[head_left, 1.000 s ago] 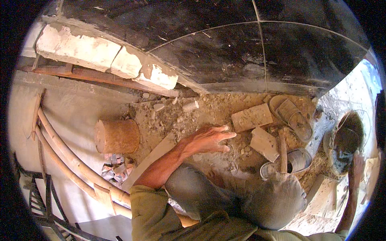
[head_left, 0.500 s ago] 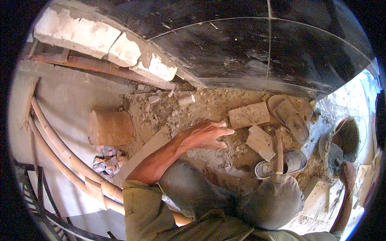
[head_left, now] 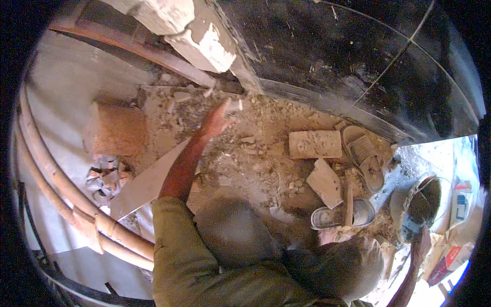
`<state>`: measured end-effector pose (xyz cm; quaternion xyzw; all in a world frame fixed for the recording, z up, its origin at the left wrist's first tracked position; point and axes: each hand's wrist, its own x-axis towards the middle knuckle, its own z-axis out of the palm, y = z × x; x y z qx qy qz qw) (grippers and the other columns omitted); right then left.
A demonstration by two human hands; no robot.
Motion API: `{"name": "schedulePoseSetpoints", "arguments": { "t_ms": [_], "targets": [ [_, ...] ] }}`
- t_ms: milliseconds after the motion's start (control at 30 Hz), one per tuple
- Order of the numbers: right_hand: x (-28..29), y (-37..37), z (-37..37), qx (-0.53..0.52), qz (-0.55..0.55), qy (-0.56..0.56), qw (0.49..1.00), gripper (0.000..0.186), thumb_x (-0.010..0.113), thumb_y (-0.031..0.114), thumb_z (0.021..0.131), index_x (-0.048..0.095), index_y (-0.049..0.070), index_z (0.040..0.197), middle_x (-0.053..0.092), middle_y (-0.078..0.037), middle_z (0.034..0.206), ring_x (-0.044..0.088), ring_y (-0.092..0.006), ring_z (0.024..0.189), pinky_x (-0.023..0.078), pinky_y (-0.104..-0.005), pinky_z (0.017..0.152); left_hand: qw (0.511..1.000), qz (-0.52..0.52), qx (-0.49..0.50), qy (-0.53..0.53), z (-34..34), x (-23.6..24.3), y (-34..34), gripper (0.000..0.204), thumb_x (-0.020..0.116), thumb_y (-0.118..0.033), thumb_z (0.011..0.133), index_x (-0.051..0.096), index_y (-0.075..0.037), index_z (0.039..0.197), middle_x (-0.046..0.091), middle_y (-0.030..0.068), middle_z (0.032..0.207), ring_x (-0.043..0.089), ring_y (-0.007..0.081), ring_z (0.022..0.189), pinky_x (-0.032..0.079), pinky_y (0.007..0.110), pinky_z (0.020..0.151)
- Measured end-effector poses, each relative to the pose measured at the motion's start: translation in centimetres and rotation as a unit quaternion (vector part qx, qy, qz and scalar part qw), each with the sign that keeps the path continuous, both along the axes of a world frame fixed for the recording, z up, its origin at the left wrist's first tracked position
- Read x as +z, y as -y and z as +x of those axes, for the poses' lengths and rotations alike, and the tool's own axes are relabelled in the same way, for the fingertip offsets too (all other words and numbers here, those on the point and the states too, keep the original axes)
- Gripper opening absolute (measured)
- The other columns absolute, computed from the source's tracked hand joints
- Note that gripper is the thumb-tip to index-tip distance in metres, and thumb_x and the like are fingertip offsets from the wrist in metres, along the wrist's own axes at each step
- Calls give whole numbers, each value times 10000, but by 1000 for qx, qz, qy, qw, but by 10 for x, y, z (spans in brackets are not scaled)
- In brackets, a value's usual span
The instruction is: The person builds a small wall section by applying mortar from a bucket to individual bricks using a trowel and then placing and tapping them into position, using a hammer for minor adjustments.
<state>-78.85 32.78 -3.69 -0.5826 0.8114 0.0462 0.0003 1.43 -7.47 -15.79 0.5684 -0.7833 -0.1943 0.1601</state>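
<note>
My left hand (head_left: 216,121) is stretched far forward over dusty rubble, fingertips at a small pale rubble chunk (head_left: 234,105) at the foot of the dark wall (head_left: 332,56). Blur hides whether the fingers grip it. My right hand (head_left: 417,241) is low at the right edge, beside a round pan of grey mortar (head_left: 420,203); its fingers are too small and dark to read. A flat brick (head_left: 314,144) and a broken brick piece (head_left: 325,182) lie between the two hands.
A reddish brick block (head_left: 116,129) stands left of my arm, with a pale board (head_left: 146,183) under it. Orange pipes (head_left: 61,199) curve along the left. Two sandals (head_left: 364,157) (head_left: 341,216), a wooden handle (head_left: 349,197) and white plastered blocks (head_left: 202,43) are nearby. Bags (head_left: 460,215) sit far right.
My left hand has moved forward from the middle of the rubble to the foot of the wall. The view has shifted closer to the wall and to the left.
</note>
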Motion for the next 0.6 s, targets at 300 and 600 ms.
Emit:
{"name": "schedulePoseSetpoints", "arguments": {
  "t_ms": [300, 600],
  "targets": [
    [1, 58, 27, -21, 91, -68, 993, 248, 620, 36, 751, 600, 80, 994, 650, -126, 812, 635, -321, 763, 491, -407, 642, 994, -54, 27, 88, 38, -76, 22, 689, 718, -182, 758, 433, -59, 1374, 522, 216, 1311, 522, 384, 1183, 422, 451, 991],
    [-13, 61, 35, -83, 169, -32, 982, 243, 637, 130, 758, 594, 75, 990, 617, -171, 835, 601, -371, 816, 469, -461, 680, 972, 67, 73, 212, 30, -33, -22, 618, 760, -420, 644, 613, -55, 1121, 654, 206, 1013, 639, 365, 931, 503, 476, 791]
  ]
}}
